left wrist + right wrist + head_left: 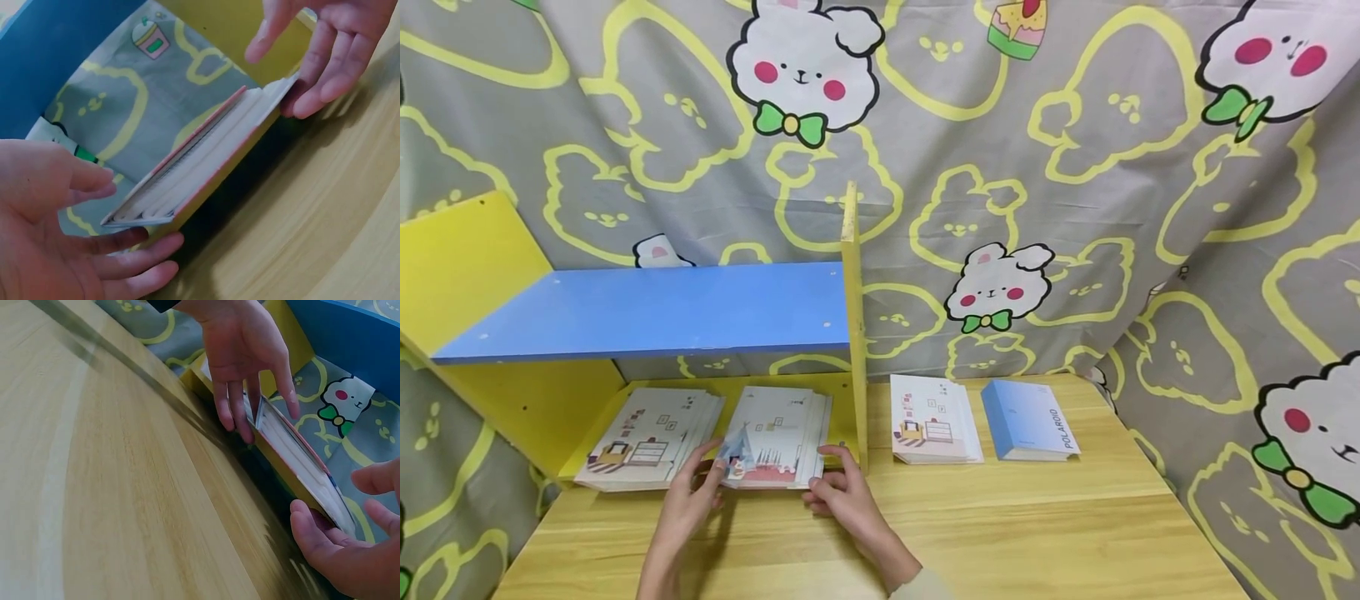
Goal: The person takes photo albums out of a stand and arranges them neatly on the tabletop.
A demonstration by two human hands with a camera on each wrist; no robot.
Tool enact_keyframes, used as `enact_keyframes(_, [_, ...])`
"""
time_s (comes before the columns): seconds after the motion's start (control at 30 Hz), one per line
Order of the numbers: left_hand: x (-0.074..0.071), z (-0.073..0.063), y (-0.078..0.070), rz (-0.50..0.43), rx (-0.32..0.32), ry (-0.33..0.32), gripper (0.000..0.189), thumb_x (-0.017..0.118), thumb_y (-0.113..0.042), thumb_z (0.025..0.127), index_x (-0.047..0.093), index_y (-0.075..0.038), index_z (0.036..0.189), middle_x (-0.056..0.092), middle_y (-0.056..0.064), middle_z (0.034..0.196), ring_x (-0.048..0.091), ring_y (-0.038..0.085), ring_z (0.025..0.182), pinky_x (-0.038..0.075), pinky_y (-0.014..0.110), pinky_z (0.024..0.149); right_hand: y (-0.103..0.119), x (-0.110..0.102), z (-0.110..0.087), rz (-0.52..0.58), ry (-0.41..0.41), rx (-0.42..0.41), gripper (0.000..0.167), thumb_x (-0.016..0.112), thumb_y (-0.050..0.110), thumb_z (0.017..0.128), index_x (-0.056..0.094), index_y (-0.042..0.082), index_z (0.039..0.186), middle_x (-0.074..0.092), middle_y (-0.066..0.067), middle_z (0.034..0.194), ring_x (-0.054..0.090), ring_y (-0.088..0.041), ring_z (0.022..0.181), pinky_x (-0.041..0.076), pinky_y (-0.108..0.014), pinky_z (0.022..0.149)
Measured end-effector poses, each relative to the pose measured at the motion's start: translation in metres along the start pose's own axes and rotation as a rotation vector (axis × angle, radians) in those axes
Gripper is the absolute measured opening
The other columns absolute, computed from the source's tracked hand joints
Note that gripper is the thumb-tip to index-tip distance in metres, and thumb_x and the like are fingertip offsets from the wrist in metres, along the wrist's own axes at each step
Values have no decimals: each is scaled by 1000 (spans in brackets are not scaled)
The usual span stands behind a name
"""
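Fingers (136,259) spread, the left hand (687,495) touches the booklet stack (767,433) at eight o'clock, the right hand (850,498) at four; the blue shelf (662,312) sits toward eleven.

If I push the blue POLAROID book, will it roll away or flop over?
The blue POLAROID book probably won't roll or tip, because it lies flat and has straight edges. It may feel a bit heavy, since it looks thick. It might slide fairly easily, as the wooden table looks smooth.
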State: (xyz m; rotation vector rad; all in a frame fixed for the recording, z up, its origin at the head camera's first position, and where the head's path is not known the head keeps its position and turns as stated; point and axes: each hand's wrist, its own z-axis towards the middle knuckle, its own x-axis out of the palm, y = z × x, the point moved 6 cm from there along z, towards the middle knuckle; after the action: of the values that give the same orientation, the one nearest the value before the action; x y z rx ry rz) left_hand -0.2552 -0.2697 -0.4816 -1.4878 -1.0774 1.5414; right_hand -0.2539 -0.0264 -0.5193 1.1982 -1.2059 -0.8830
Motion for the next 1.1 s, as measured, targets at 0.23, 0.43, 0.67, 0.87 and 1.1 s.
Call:
enact_keyframes(0.23, [7,5,6,-85,-18,14,45,50,-22,110,43,-12,154,44,27,136,58,23,103,61,34,83,-4,6,6,48,16,25,52,65,5,97,46,10,146,71,-21,97,74,-37,89,63,-45,81])
enact_keyframes(0.43, [12,8,8,-166,24,0,45,50,-12,109,42,-4,153,41,27,137,60,15,96,63,37,82,-9,14,9,122,31,56,49,65,5,97,48,11,143,71,-17,99,75,-34,89,63,-42,79])
enact_keyframes(0.67, [16,11,13,-220,25,-27,45,51,-11,109,42,-2,152,38,28,144,62,10,87,63,36,79,-15,20,12,209,41,71,48,65,6,98,49,9,144,66,-21,101,75,-36,92,63,-41,81])
enact_keyframes(0.87, [18,13,14,-228,16,-38,44,51,-7,108,43,1,151,34,28,152,62,6,87,63,33,81,-16,22,14,242,50,69,48,62,2,98,48,7,144,70,-23,103,75,-36,94,63,-39,82])
enact_keyframes(1.1, [18,13,16,-196,-17,-46,46,54,-9,107,43,-1,152,30,26,156,60,8,91,62,30,82,-18,22,15,255,52,74,48,59,-3,97,48,6,144,71,-23,104,75,-35,94,63,-39,83])
